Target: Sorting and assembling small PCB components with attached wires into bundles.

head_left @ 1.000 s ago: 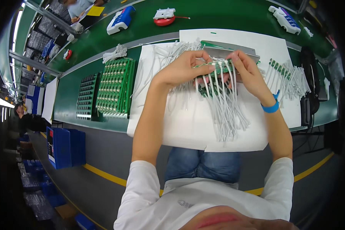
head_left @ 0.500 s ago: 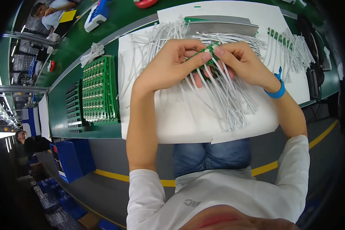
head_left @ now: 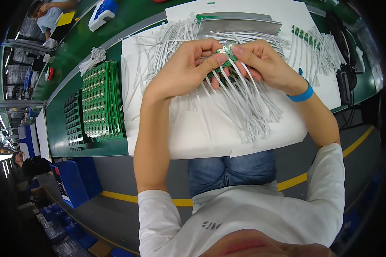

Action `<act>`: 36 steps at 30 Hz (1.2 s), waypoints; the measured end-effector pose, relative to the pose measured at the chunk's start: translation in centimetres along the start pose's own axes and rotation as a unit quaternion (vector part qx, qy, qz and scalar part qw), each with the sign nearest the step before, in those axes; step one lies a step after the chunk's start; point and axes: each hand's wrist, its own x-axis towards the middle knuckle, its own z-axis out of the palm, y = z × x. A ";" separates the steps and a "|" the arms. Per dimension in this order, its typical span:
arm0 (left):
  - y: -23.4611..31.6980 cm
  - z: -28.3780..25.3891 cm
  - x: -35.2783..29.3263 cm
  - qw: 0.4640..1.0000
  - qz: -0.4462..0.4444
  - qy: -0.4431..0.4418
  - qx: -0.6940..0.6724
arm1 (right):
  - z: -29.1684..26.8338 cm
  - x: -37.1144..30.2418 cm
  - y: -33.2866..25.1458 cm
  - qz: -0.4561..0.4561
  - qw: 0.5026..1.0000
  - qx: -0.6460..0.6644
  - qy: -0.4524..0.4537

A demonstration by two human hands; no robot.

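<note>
Between my two hands is a green circuit board strip (head_left: 228, 52) with many white cables (head_left: 243, 112) hanging down from it toward me. My left hand (head_left: 192, 67) pinches its left part between thumb and fingers. My right hand (head_left: 265, 64) is closed on the right part, thumb on top beside a white cable. The fingertips partly cover the board, so the exact spot being handled is hard to see. A blue wristband (head_left: 301, 93) is on my right wrist.
White paper (head_left: 193, 141) covers the green table. A metal bar (head_left: 244, 26) and a bundle of loose white cables (head_left: 176, 40) lie beyond my hands. Cabled boards (head_left: 306, 38) are at right. A stack of green panels (head_left: 102, 103) and a black slotted rack (head_left: 73, 122) stand at left.
The whole scene has shifted slightly left in view. Both hands still grip the circuit board, with the thumbs a little further apart and more of the board showing between them.
</note>
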 end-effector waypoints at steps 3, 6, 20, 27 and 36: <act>-0.2 0.0 0.2 1.000 0.004 -0.001 -0.001 | 0.1 -0.3 0.3 0.006 0.999 0.029 0.013; -0.3 -0.3 0.0 1.000 0.019 0.001 -0.006 | 0.7 -0.4 -0.3 -0.001 0.997 0.072 0.021; 0.0 -0.1 0.0 0.999 -0.029 0.019 -0.025 | 0.5 -0.3 0.5 0.005 0.996 0.081 0.020; 1.0 -0.1 -0.4 0.999 -0.040 -0.016 -0.023 | 0.8 -0.3 -0.7 -0.019 0.995 -0.057 0.075; 0.9 0.2 -0.5 0.996 -0.049 -0.038 0.055 | 0.7 -0.6 -0.9 -0.029 0.999 -0.042 -0.004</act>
